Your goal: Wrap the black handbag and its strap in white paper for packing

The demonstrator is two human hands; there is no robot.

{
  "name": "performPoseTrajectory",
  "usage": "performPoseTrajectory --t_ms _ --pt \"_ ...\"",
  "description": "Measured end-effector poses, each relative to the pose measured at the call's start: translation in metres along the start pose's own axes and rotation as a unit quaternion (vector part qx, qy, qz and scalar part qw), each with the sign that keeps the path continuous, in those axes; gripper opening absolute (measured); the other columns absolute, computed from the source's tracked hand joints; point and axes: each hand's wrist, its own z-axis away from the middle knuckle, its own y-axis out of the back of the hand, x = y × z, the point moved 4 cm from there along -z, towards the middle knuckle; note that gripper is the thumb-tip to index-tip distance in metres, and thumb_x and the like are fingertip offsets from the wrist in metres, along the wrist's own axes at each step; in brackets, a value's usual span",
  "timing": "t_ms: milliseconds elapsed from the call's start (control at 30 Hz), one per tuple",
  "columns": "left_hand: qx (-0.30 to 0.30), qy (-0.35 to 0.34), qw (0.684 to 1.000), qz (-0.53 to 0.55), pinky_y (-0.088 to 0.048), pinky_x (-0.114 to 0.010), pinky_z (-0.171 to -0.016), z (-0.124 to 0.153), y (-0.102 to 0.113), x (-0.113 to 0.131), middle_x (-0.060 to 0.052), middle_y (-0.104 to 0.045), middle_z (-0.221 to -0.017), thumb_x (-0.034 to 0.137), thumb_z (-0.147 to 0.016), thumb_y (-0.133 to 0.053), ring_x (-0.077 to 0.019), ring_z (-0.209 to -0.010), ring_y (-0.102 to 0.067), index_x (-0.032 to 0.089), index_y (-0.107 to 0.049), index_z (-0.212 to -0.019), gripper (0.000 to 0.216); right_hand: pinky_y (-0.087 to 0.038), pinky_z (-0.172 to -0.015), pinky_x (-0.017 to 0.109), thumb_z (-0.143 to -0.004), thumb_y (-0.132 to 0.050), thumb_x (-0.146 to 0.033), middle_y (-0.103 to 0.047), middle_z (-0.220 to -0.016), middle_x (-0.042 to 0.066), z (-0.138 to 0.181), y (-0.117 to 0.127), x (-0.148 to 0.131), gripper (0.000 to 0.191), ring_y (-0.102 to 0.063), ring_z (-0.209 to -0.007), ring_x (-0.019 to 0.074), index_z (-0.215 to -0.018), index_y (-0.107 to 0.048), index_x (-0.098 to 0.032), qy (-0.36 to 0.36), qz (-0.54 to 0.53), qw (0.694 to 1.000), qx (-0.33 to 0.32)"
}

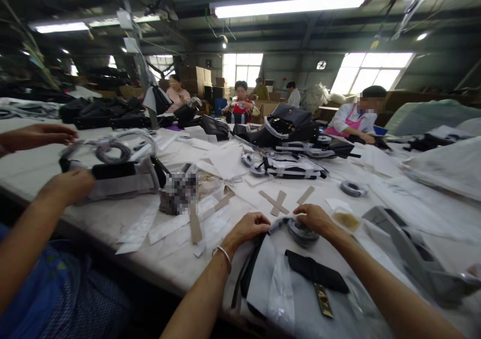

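Observation:
My left hand point(250, 227), with a bracelet on its wrist, is closed on the end of a wrapped strap point(280, 224). My right hand point(313, 217) is closed on the coiled, plastic-wrapped part of that strap point(302, 233). Both hands rest on a black bag point(263, 274) partly covered in white paper and clear plastic at the near edge of the white table point(180, 259). A black flap with a metal tag point(317, 276) lies on the bag below my right hand.
A co-worker's two hands point(67, 184) at the left hold another wrapped black bag point(116, 171). Paper strips point(276, 201), tape rolls point(351, 188), and more bags point(289, 123) cover the table. Several other people sit at the far side.

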Motion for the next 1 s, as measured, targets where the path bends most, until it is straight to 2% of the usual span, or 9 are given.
performPoseTrajectory --t_ms 100,200,300,433,533,700,800,867,1000 --pt "-0.009 0.016 1.000 -0.014 -0.039 -0.022 -0.053 0.001 -0.001 -0.002 0.001 -0.061 -0.063 0.035 -0.070 -0.067 -0.0102 -0.053 -0.051 0.013 -0.069 -0.079 0.023 -0.041 -0.096 0.043 -0.073 -0.065 -0.027 -0.075 -0.104 0.008 0.025 -0.003 -0.043 0.023 -0.064 -0.104 0.0308 -0.092 -0.078 -0.026 0.086 0.036 0.995 0.043" --pt "-0.001 0.031 0.999 -0.036 -0.042 -0.023 -0.051 0.002 -0.003 -0.003 0.000 -0.063 -0.063 0.039 -0.074 -0.063 -0.0116 -0.051 -0.054 0.014 -0.068 -0.082 0.026 -0.042 -0.094 0.042 -0.080 -0.065 -0.029 -0.075 -0.099 0.006 0.072 -0.021 -0.091 0.020 -0.066 -0.099 0.0291 -0.095 -0.077 -0.029 0.174 0.061 0.983 -0.006" --pt "0.061 0.032 0.994 -0.088 -0.048 -0.025 -0.054 0.001 0.002 0.000 -0.004 -0.067 -0.071 0.038 -0.083 -0.054 -0.0146 -0.057 -0.061 0.014 -0.065 -0.091 0.027 -0.041 -0.094 0.043 -0.081 -0.066 -0.026 -0.074 -0.099 0.006 0.113 -0.046 -0.118 0.018 -0.064 -0.100 0.0289 -0.096 -0.075 -0.028 0.194 0.065 0.977 -0.052" --pt "0.165 0.019 0.964 -0.207 -0.052 -0.028 -0.069 -0.002 0.021 0.011 -0.010 -0.071 -0.089 0.027 -0.091 -0.042 -0.0175 -0.077 -0.068 0.014 -0.064 -0.101 0.027 -0.042 -0.093 0.041 -0.086 -0.062 -0.023 -0.070 -0.108 0.007 0.134 -0.071 -0.120 0.019 -0.060 -0.103 0.0269 -0.101 -0.074 -0.025 0.199 0.029 0.977 -0.067" --pt "0.201 0.017 0.923 -0.328 -0.049 -0.038 -0.089 -0.009 0.039 0.024 -0.015 -0.071 -0.101 0.020 -0.090 -0.045 -0.0246 -0.097 -0.067 0.013 -0.067 -0.101 0.025 -0.042 -0.096 0.040 -0.088 -0.060 -0.023 -0.067 -0.112 0.007 0.134 -0.077 -0.114 0.019 -0.058 -0.106 0.0260 -0.103 -0.072 -0.025 0.206 0.005 0.977 -0.062" --pt "0.201 0.014 0.841 -0.502 -0.028 -0.054 -0.111 -0.029 0.071 0.039 -0.020 -0.051 -0.142 0.002 -0.086 -0.043 -0.0350 -0.137 -0.038 0.012 -0.070 -0.105 0.034 -0.042 -0.096 0.038 -0.089 -0.060 -0.022 -0.066 -0.111 0.006 0.132 -0.081 -0.110 0.018 -0.056 -0.106 0.0253 -0.102 -0.071 -0.026 0.211 -0.013 0.976 -0.056" --pt "0.175 0.036 0.811 -0.558 -0.032 -0.055 -0.109 -0.047 0.088 0.034 -0.019 -0.050 -0.142 0.003 -0.088 -0.048 -0.0345 -0.133 -0.044 0.011 -0.070 -0.101 0.027 -0.042 -0.097 0.036 -0.088 -0.060 -0.019 -0.065 -0.113 0.005 0.131 -0.084 -0.107 0.020 -0.055 -0.108 0.0238 -0.103 -0.071 -0.026 0.211 -0.028 0.976 -0.049" --pt "0.168 0.054 0.798 -0.576 -0.037 -0.054 -0.107 -0.058 0.097 0.030 -0.015 -0.056 -0.135 0.014 -0.092 -0.055 -0.0305 -0.125 -0.051 0.012 -0.068 -0.104 0.018 -0.042 -0.098 0.036 -0.089 -0.059 -0.017 -0.064 -0.114 0.005 0.131 -0.085 -0.106 0.020 -0.054 -0.109 0.0234 -0.103 -0.070 -0.025 0.207 -0.033 0.977 -0.046" --pt "0.198 0.067 0.797 -0.567 -0.045 -0.051 -0.101 -0.071 0.108 0.032 -0.008 -0.063 -0.118 0.034 -0.092 -0.062 -0.0244 -0.113 -0.058 0.014 -0.063 -0.110 0.027 -0.042 -0.098 0.035 -0.089 -0.059 -0.018 -0.064 -0.114 0.005 0.131 -0.087 -0.103 0.020 -0.053 -0.109 0.0232 -0.104 -0.070 -0.025 0.207 -0.039 0.977 -0.043"
